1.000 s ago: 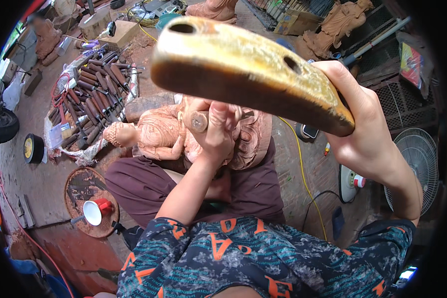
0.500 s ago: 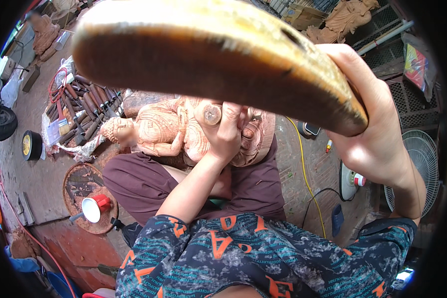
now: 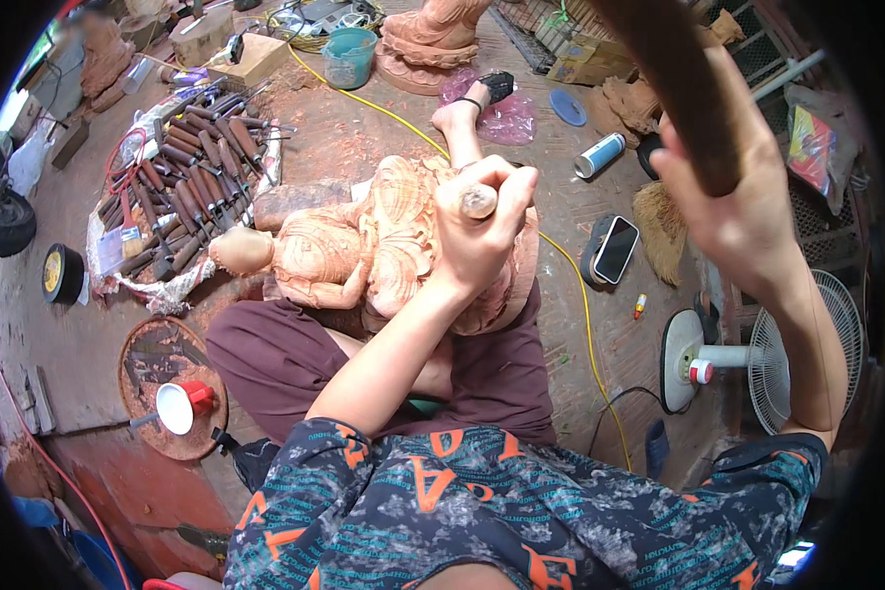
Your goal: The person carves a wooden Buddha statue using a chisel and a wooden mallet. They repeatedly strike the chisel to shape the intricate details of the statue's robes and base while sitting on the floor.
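My left hand [image 3: 487, 231] is closed round a carving chisel, its round handle end [image 3: 478, 202] pointing up at me. The chisel's blade is hidden below the fist. Beneath it, a carved wooden seated figure [image 3: 320, 251] lies across my lap, its head to the left and its folded robe in the middle. Raised at the upper right, my right hand [image 3: 733, 187] grips a wooden mallet [image 3: 693, 98], of which a long dark-brown side shows. The mallet's far end runs out of the top of the picture, well apart from the chisel.
Several wooden-handled chisels [image 3: 192, 187] are heaped on a cloth at the left. A round tray [image 3: 138, 433] with a red-and-white mug [image 3: 177, 406] lies near my left knee. On the right are a phone [image 3: 616, 251], a yellow cable [image 3: 588, 324], a straw brush [image 3: 661, 221] and a fan [image 3: 806, 349].
The mallet has swung from across the upper middle to the upper right, uncovering the far floor. My left hand with the chisel has shifted right over the carving.
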`<state>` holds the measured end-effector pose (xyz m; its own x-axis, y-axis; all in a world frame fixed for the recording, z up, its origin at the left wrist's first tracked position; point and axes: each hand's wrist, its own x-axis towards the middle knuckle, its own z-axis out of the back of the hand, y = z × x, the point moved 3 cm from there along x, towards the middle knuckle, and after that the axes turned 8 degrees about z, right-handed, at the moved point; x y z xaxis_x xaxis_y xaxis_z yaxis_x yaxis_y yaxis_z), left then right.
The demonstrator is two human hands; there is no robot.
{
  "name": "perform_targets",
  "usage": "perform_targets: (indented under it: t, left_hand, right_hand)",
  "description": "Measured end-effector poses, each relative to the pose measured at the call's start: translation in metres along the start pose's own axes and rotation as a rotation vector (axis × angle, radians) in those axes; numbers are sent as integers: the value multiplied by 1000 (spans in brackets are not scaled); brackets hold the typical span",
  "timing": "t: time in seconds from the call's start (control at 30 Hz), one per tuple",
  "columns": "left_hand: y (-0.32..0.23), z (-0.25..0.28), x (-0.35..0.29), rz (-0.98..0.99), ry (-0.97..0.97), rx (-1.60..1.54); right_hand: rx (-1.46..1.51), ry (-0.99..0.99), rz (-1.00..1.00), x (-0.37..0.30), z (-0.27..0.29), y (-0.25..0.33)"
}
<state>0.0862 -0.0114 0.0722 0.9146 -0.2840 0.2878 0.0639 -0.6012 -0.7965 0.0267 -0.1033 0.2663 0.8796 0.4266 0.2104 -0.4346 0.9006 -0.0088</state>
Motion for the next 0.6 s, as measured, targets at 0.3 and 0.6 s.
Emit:
perform_targets:
  t: [0.3,0.6]
  left_hand:
    - [10,6,5,79,21,-2]
    - [12,23,-1,-20,-90,-363]
  right_hand:
    - [-64,9,-37,-15,-6,7]
    - [200,44,-167,-30,-20,-2]
